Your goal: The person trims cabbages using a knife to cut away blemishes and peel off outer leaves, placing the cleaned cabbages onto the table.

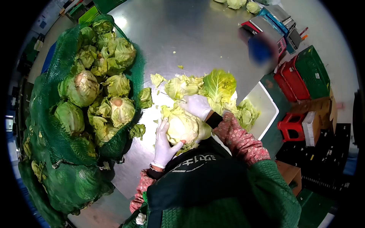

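Note:
A pale, partly stripped cabbage (181,128) sits on the metal table close to my body. White-gloved, my left hand (163,147) cups its left and near side, thumb spread along the front. My right hand (195,106), gloved too, has its fingers bent over the cabbage's far side, at the outer leaves; the fingertips are partly hidden. Just beyond lie loose leaves (182,86) and a large green-yellow leaf (219,85). More leaves (248,114) lie in a white tray (269,110) to the right, partly behind my sleeve.
An opened green mesh sack (51,140) full of cabbages (84,88) stands at the left. Leaf scraps (145,98) dot the metal table (163,41). Far right are a scale (262,28), a green crate (312,72), a red crate (291,79) and a red stool (291,127).

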`<state>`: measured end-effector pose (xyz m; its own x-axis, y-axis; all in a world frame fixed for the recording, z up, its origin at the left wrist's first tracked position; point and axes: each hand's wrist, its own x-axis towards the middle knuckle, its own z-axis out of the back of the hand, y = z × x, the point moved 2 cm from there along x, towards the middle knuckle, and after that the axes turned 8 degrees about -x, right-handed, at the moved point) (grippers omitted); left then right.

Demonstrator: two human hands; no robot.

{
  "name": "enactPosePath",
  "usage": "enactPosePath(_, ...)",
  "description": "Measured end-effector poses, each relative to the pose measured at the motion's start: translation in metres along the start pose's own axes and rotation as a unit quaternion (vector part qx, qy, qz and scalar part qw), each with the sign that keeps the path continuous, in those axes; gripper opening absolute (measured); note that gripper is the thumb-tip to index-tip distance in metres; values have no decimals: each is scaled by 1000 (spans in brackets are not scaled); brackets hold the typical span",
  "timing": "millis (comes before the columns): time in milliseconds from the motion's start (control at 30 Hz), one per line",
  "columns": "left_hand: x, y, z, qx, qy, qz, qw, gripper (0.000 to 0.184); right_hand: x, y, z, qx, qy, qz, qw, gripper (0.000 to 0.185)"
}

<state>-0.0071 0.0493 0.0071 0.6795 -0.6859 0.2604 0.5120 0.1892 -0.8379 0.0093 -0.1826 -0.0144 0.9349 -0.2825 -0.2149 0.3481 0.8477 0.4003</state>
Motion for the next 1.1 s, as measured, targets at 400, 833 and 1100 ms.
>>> enactPosePath(400, 8, -15, 2, 69, -128, 181, 973, 85, -106, 3, 7, -1, -170, 61, 984, 70)
enactPosePath(833, 6, 13, -1, -26, -119, 95, 988, 90, -87, -17, -34, -188, -259, 112, 941, 23)
enactPosePath(1100, -1, 3, 9, 61, -6, 71, 996, 104, -76, 57, 21, 76, -141, 40, 986, 43)
